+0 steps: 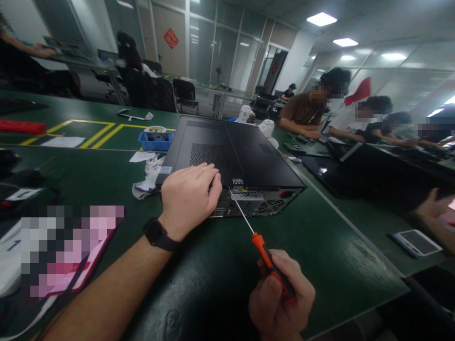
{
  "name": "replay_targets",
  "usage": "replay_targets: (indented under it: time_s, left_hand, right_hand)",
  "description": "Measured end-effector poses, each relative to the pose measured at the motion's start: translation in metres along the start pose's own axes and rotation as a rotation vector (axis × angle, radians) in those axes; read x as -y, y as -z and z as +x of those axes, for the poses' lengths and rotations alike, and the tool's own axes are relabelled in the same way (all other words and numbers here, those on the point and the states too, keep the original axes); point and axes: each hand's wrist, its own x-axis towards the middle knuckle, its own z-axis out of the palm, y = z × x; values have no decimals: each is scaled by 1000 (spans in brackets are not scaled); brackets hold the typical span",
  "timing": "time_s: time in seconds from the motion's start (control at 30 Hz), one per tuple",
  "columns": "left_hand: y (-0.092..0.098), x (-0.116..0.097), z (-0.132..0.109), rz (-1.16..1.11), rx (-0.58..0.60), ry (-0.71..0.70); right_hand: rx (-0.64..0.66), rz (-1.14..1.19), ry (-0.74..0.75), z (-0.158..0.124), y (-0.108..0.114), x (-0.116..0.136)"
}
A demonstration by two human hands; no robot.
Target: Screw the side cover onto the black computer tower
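Note:
A black desktop computer case (256,147) lies on its side on the green table, its rear panel with a fan grille toward me. My left hand (192,196) rests flat on the near left edge of the case, fingers stretched over the top. In my right hand (282,296) is a screwdriver (263,251) with an orange and black handle, gripped in closed fingers. Its thin shaft points up and forward, and the tip meets the rear edge of the case near the middle. Whether the tip sits in a screw is too small to tell.
A blue bin (155,140) holding small parts and a white glove (146,182) lie left of the case. A pink folder (85,265) is at the near left. To the right are a dark flat panel (394,175), a small tablet-like device (419,242) and several people.

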Motion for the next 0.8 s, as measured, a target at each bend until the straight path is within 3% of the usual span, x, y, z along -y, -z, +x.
replay_targets:
  time_s: [0.13,0.43,0.63,0.8]
  left_hand:
    - [0,0,1,0,-10,-5]
    - [-1,0,0,4,-11,0]
    - [1,-1,1,-7,-5,2]
    - [1,-1,1,-8,-7,1]
  right_hand:
    - [-3,-56,35,-5,1,-3]
    - [25,18,-33,-2,1,0]
    - [-7,-92,42,-9,3,-4]
    - [20,-9,2,-4,0,-1]
